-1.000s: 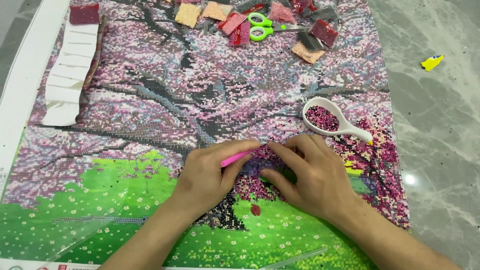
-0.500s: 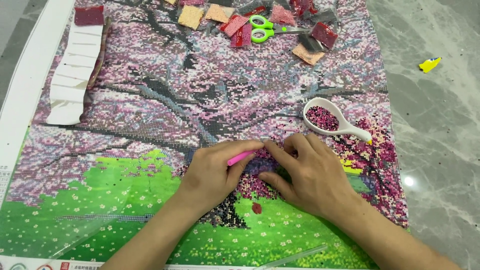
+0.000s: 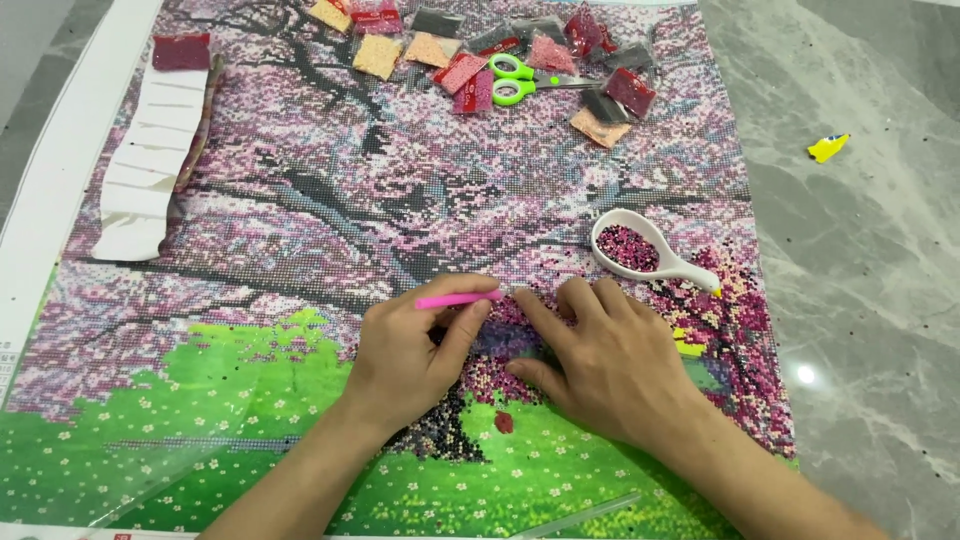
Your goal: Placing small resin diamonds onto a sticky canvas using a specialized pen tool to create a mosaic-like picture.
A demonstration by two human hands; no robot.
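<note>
Two bare hands entered from the bottom edge of the single head view, both low over a bead-mosaic canvas.

- Left hand (image 3: 405, 355): fingers curled narrow around a pink pen (image 3: 458, 299), which lay nearly level across the fingertips, its tip pointing right toward the other hand.
- Right hand (image 3: 610, 360): fingers spread and pressed flat on the canvas, holding nothing; fingertips just beside the pen's tip.
- Canvas (image 3: 300, 200): a pink blossom tree with dark branches above a green meadow, spread on a grey marble table (image 3: 870, 260). Finished raised beadwork lay around and to the right of the hands; the trunk base showed dark between the wrists.
- White tray (image 3: 645, 250): spoon-shaped, holding dark pink beads, resting on the canvas up and right of the right hand, near but not touching.
- Green-handled scissors (image 3: 520, 80): at the top of the canvas, among small bead bags (image 3: 610, 95) in red, pink, peach and grey.
- White backing strip (image 3: 145, 160): curled on the canvas at upper left, a dark red bead bag (image 3: 181, 52) at its top end.
- Yellow scrap (image 3: 828, 148): on the marble at right, well apart from the canvas.
- Clear film (image 3: 170, 470): lifted off the canvas at lower left.
</note>
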